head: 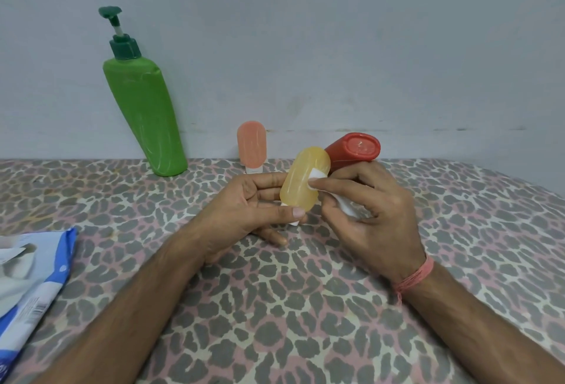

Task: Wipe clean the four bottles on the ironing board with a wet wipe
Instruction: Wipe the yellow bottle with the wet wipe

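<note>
Now my left hand [244, 203] pinches the yellow bottle [301, 180] above the ironing board [305, 307] while my right hand [367, 203] presses the wet wipe [318, 176] to its side, so I should rub firmly and turn it to reach every face.

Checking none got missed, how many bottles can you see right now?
4: green pump bottle back left, pink bottle by the wall, yellow bottle in the left hand, red bottle behind it.
</note>
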